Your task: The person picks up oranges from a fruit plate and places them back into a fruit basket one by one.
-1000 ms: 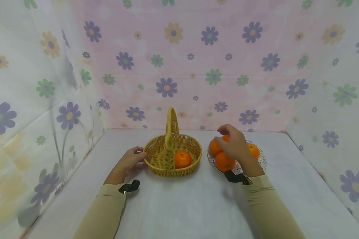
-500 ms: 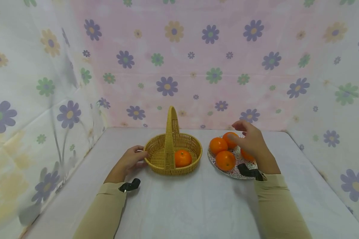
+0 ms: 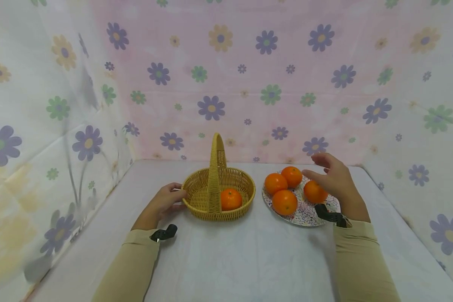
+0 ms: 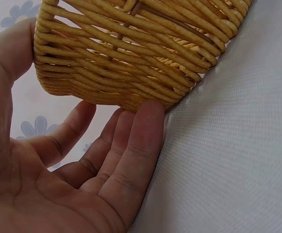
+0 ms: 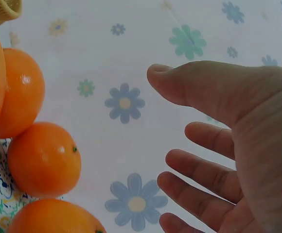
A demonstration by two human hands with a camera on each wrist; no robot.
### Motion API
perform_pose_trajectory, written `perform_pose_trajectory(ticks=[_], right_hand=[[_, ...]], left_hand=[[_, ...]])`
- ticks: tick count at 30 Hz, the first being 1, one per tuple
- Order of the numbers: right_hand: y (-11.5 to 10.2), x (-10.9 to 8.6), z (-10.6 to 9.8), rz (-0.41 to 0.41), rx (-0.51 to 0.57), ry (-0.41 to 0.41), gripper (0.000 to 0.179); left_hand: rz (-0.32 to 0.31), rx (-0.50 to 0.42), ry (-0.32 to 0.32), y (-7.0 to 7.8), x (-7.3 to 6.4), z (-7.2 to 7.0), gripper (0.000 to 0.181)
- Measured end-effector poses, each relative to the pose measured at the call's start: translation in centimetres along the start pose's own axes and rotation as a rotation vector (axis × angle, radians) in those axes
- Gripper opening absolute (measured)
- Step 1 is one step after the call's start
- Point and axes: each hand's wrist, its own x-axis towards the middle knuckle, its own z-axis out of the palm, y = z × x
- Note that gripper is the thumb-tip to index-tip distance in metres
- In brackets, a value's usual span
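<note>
A yellow wicker basket (image 3: pixel 196 213) with a tall arched handle stands left of centre, one orange (image 3: pixel 231 199) lying inside it. My left hand (image 3: pixel 165 203) grips the basket's left end. In the left wrist view, the thumb is at the rim while fingertips (image 4: pixel 149 119) meet the lower woven wall. To the right, several oranges sit on a speckled round plate (image 3: pixel 305 216). My right hand (image 3: pixel 337 178) hovers over the plate's right side with spread, relaxed fingers and holds nothing. Closest to it is the rightmost orange (image 3: pixel 314 192), partly overlapped by the hand in the head view.
A white cloth (image 3: pixel 226 260) covers the table. Flower-printed sheets (image 3: pixel 245 84) hang at the back and on both sides. Black wrist mounts (image 3: pixel 164 233) stick out from the beige sleeves.
My right hand has drawn back to the right across the plate, uncovering the oranges there. My left hand and the basket have stayed where they were.
</note>
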Motion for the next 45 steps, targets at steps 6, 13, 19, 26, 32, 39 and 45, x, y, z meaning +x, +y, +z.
perform_pose_trajectory(ticks=[6, 13, 19, 26, 32, 39, 45], right_hand=[[1.1, -0.1, -0.3, 0.081, 0.026, -0.020, 0.085], [2.5, 0.0, -0.4, 0.143, 0.051, -0.087, 0.091], [4.1, 0.1, -0.4, 0.150, 0.067, -0.173, 0.090], [5.5, 0.2, -0.4, 0.164, 0.083, -0.238, 0.088], [6.1, 0.0, -0.1, 0.174, 0.072, -0.275, 0.092], [6.2, -0.2, -0.1, 0.145, 0.047, -0.301, 0.093], [6.1, -0.3, -0.2, 0.105, 0.021, -0.316, 0.090]], left_hand=[[0.001, -0.001, -0.008, -0.2, 0.0, 0.0, 0.048], [-0.001, 0.010, 0.005, -0.1, -0.2, -0.1, 0.048], [0.001, 0.008, 0.010, -0.1, -0.2, 0.0, 0.048], [-0.006, -0.005, 0.014, -0.1, 0.0, 0.1, 0.051], [-0.002, -0.004, 0.005, -0.1, 0.2, 0.1, 0.054], [0.016, -0.018, 0.027, -0.3, -0.1, 0.1, 0.048], [0.028, -0.021, 0.049, -0.4, -0.5, 0.0, 0.043]])
